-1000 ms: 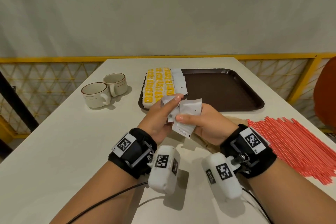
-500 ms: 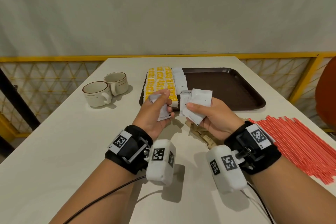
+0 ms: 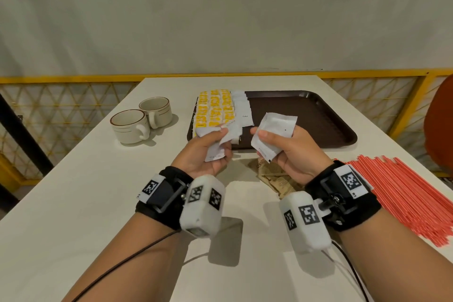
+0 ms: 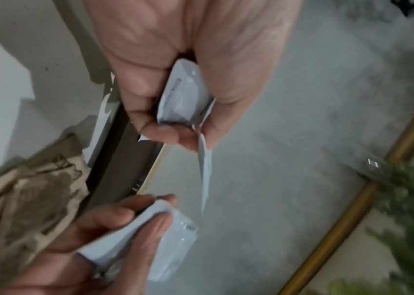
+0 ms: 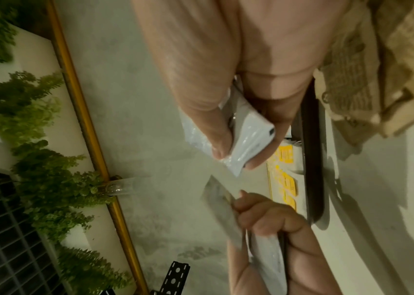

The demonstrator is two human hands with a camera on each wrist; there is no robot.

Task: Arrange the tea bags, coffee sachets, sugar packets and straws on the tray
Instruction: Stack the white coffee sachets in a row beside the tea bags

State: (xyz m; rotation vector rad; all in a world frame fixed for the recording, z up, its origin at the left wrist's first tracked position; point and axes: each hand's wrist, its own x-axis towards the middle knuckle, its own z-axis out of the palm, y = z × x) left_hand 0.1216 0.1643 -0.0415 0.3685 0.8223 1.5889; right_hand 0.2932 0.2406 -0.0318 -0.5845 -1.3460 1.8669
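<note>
Over the table [image 3: 73, 203] (white), both hands [image 3: 203, 154] pinch white sachets [image 3: 274, 135]; fingers curled.

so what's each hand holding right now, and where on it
The left hand pinches a couple of white sachets near their upper ends, thumb on top. The right hand grips a small stack of white sachets across the middle, thumb on its left edge.

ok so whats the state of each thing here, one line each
left hand: grips a few white sachets
right hand: holds a stack of white sachets
tray: on table, right part bare
yellow tea bags: in rows on tray's left end
straws: piled on table, off tray
brown packets: heaped on table
cups: upright, look empty
</note>
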